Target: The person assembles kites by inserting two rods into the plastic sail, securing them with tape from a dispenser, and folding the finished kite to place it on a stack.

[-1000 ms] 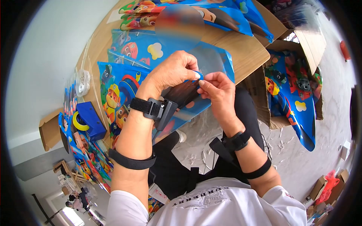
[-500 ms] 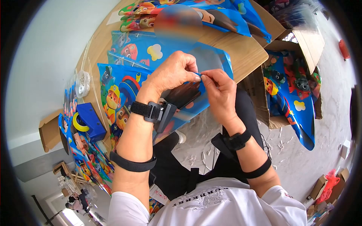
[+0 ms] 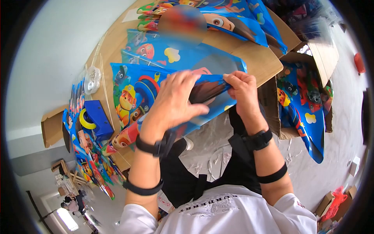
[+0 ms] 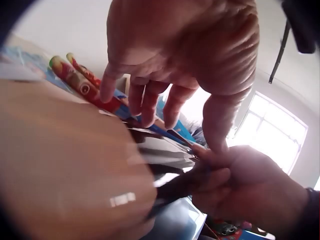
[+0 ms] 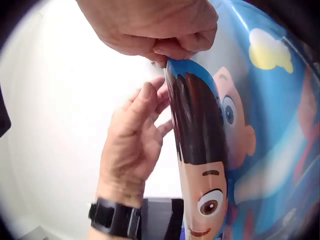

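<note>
A blue plastic film sheet [image 3: 224, 58] with cartoon figures lies over the table. Its near edge is folded into a long narrow roll [image 5: 197, 130], printed with dark hair and a face. Near the roll's right end, my right hand [image 3: 243, 87] pinches the film between thumb and curled fingers; the right wrist view shows this hand [image 5: 155, 27] at the roll's top. My left hand [image 3: 173, 99] is over the left part of the roll, fingers and thumb spread apart. In the left wrist view, no film lies between the left hand's [image 4: 185, 55] fingers.
More printed sheets [image 3: 136, 87] lie on the wooden table [image 3: 257, 58]. A blue tape dispenser [image 3: 99, 121] stands at its left edge, near a small clear container [image 3: 92, 80]. On the right, an open cardboard box [image 3: 286, 132] holds further printed film. Scraps litter the floor.
Both hands pinched the film edge close together before. The left hand has let go, opened and moved left and down; the right hand has shifted right, still pinching the film.
</note>
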Tool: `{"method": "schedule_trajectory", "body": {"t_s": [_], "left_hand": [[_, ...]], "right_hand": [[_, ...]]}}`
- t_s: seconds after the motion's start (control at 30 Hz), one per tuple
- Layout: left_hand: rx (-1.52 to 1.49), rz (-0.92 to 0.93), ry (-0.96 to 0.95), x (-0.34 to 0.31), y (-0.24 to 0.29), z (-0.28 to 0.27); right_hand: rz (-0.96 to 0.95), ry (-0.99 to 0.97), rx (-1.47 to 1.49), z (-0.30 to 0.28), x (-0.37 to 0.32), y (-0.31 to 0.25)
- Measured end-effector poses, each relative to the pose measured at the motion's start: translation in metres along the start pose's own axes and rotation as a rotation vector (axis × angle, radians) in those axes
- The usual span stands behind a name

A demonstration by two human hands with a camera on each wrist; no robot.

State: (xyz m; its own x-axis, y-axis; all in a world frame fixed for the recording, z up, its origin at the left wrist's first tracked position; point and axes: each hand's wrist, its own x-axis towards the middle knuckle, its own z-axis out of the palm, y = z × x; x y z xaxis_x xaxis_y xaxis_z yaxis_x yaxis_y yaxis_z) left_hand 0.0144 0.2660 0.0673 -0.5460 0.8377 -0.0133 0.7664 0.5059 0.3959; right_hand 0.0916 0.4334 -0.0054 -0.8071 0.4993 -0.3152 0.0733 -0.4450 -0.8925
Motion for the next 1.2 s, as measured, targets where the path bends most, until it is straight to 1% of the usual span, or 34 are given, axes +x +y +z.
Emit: {"method": "schedule_trajectory", "body": {"t_s": [0.03,0.07,0.1,0.17,0.2,0.23,0.3,0.33,0.4,0.43,0.5,0.53,0.57,0.6,0.63,0.67,0.7,0.73,0.77,0.8,0.83,0.87,0.9,0.97,1.0,1.03,1.1,1.13,1.17,1.2], "left_hand": [[0.061,-0.061,-0.016,-0.021,-0.003,0.002],[0.086,-0.167,-0.099,-0.039,-0.001,-0.002],[0.11,-0.275,-0.18,-0.056,0.001,-0.004],[0.171,-0.319,-0.156,-0.09,-0.01,0.016],[0.179,-0.34,-0.114,-0.102,-0.015,0.027],[0.187,-0.362,-0.071,-0.111,-0.017,0.034],[0.193,-0.385,-0.047,-0.117,-0.011,0.044],[0.188,-0.385,-0.015,-0.119,-0.01,0.047],[0.171,-0.391,0.025,-0.12,-0.008,0.052],[0.173,-0.396,0.037,-0.121,-0.008,0.051],[0.171,-0.419,0.013,-0.121,-0.008,0.052],[0.157,-0.419,0.047,-0.12,-0.006,0.051],[0.154,-0.421,0.059,-0.121,-0.003,0.049],[0.188,-0.393,0.128,-0.121,0.001,0.046],[0.222,-0.368,0.196,-0.121,0.004,0.043],[0.219,-0.372,0.204,-0.125,0.005,0.046],[0.265,-0.305,0.281,-0.13,0.004,0.05],[0.312,-0.241,0.357,-0.132,0.001,0.053],[0.311,-0.25,0.361,-0.134,-0.003,0.056],[0.287,-0.229,0.399,-0.138,-0.008,0.059],[0.265,-0.207,0.436,-0.141,-0.014,0.061],[0.223,-0.216,0.44,-0.142,-0.023,0.061],[0.221,-0.229,0.441,-0.141,-0.031,0.061],[0.121,-0.465,0.446,-0.137,-0.049,0.059],[0.08,-0.524,0.438,-0.14,-0.069,0.065],[0.083,-0.534,0.441,-0.14,-0.075,0.06],[0.244,-0.743,0.208,-0.136,-0.086,0.049],[0.253,-0.787,0.149,-0.135,-0.094,0.043],[0.255,-0.795,0.151,-0.134,-0.106,0.037],[0.213,-0.803,0.147,-0.136,-0.119,0.032]], "right_hand": [[0.005,0.009,-0.023,-0.002,0.0,-0.003],[0.027,-0.038,-0.3,-0.012,0.005,-0.004],[0.02,-0.05,-0.301,-0.013,0.007,-0.002],[-0.808,0.132,-1.257,-0.009,0.007,0.001],[-0.873,0.132,-1.272,0.003,0.008,-0.004],[-0.886,0.123,-1.269,0.018,0.01,-0.004],[-0.713,-0.198,-1.129,0.052,0.013,0.002],[-0.722,-0.206,-1.13,0.07,0.016,0.01],[-0.552,-0.15,-1.241,0.101,0.022,0.03],[-0.564,-0.156,-1.242,0.11,0.023,0.034],[-0.434,-0.258,-1.319,0.122,0.027,0.04],[-0.445,-0.261,-1.325,0.124,0.028,0.044],[-0.558,-0.243,-1.232,0.124,0.029,0.05],[-0.668,-0.224,-1.137,0.125,0.032,0.053],[-0.678,-0.227,-1.142,0.126,0.036,0.048],[-0.638,-0.25,-1.03,0.125,0.042,0.042],[-0.6,-0.273,-0.916,0.124,0.051,0.034],[-0.665,-0.274,-0.879,0.12,0.057,0.012],[-0.892,-0.153,-0.885,0.114,0.074,0.001],[-0.818,-0.11,-0.945,0.11,0.082,-0.03],[-0.72,-0.116,-0.936,0.102,0.102,-0.053],[-0.965,0.049,-1.04,0.09,0.132,-0.064],[-1.039,0.066,-1.05,0.076,0.159,-0.084],[-1.068,0.157,-1.155,0.045,0.206,-0.116],[-1.042,0.219,-1.26,0.03,0.224,-0.128],[-1.014,0.281,-1.362,0.016,0.239,-0.137],[-0.967,0.361,-1.429,-0.008,0.263,-0.146],[-0.866,0.431,-1.44,-0.009,0.26,-0.149],[-0.764,0.501,-1.447,-0.011,0.257,-0.15],[-0.794,0.503,-1.512,-0.021,0.268,-0.149]]}}
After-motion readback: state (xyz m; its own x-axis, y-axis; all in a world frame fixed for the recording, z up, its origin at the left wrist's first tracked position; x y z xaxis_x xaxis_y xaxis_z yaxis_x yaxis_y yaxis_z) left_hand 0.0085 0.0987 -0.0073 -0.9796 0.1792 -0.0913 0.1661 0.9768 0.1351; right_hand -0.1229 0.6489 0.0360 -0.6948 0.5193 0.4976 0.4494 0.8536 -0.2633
